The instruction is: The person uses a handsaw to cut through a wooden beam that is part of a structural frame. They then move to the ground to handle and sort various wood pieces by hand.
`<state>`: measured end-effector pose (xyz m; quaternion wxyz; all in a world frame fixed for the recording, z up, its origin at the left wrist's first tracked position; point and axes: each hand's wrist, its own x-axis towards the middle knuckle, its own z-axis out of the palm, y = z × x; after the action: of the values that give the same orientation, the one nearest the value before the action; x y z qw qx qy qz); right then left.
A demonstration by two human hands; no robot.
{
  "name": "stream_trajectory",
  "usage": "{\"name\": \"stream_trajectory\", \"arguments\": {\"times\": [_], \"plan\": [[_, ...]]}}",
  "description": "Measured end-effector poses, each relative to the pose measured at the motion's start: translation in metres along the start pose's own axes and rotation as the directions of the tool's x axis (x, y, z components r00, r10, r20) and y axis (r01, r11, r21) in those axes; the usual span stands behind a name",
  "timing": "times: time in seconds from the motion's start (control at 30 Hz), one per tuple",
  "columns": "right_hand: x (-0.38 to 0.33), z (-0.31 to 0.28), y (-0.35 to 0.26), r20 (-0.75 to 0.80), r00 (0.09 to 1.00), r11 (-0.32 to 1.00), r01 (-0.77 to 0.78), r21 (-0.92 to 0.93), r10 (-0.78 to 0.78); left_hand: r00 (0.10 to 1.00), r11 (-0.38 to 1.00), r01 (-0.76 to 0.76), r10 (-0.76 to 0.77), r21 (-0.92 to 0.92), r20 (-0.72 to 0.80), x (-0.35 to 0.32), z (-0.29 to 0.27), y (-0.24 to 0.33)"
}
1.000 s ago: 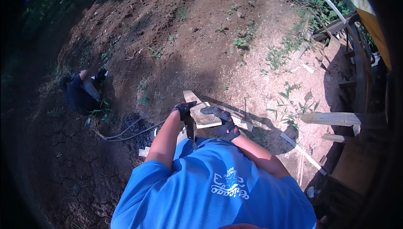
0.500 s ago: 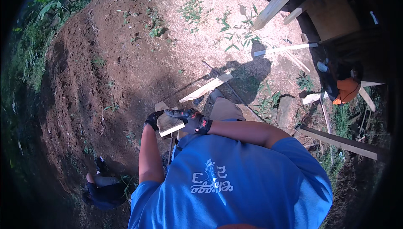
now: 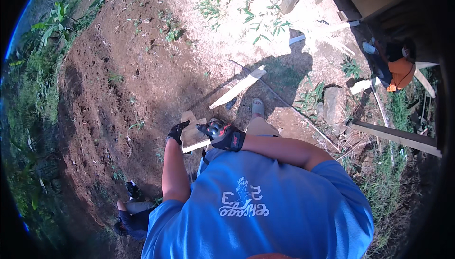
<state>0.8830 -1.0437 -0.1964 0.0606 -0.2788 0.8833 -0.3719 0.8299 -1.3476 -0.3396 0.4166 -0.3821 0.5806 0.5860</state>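
Note:
A short, thick wooden board [image 3: 192, 137] with a pale cut edge is held in front of my body. My left hand [image 3: 178, 132], in a black glove, is closed around its left side. My right hand [image 3: 222, 135], in a black glove with red marks, lies across its right side with fingers bent and close together. The glove hides part of the board and its right end. Another tan piece of wood [image 3: 188, 116] shows just beyond it; I cannot tell whether the two are joined.
A long pale plank [image 3: 239, 87] and a thin pole [image 3: 289, 105] lie on the ground ahead. Timber beams [image 3: 397, 138] stand out at right. A person in orange [image 3: 401, 73] is at far right; another in dark clothes [image 3: 135, 218] is low at left. Bare soil slopes at left.
The view has shifted slightly, so the surroundings sit differently in the picture. The board's upper face looks lighter and less shaded. Both hands stay on it.

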Motion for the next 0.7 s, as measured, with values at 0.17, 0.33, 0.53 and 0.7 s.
{"name": "stream_trajectory", "arguments": {"times": [0.17,0.33,0.53,0.7], "plan": [[-0.010,-0.012,0.011,-0.163,0.985,0.997,0.050,-0.051,-0.058,0.963,0.943,-0.255,0.266,0.214,-0.028,-0.004,0.025,0.018],[-0.009,-0.024,0.013,-0.209,0.967,0.982,0.113,-0.151,-0.144,0.963,0.926,-0.260,0.269,0.274,0.008,0.079,-0.005,0.008],[-0.010,-0.059,0.000,-0.101,0.986,0.967,0.105,-0.233,-0.131,0.936,0.920,-0.347,0.328,0.181,0.124,0.108,-0.003,0.006],[-0.026,-0.085,0.010,-0.166,0.985,0.977,0.012,-0.214,-0.049,0.940,0.863,-0.336,0.330,0.377,0.083,0.088,0.020,0.021]]}}
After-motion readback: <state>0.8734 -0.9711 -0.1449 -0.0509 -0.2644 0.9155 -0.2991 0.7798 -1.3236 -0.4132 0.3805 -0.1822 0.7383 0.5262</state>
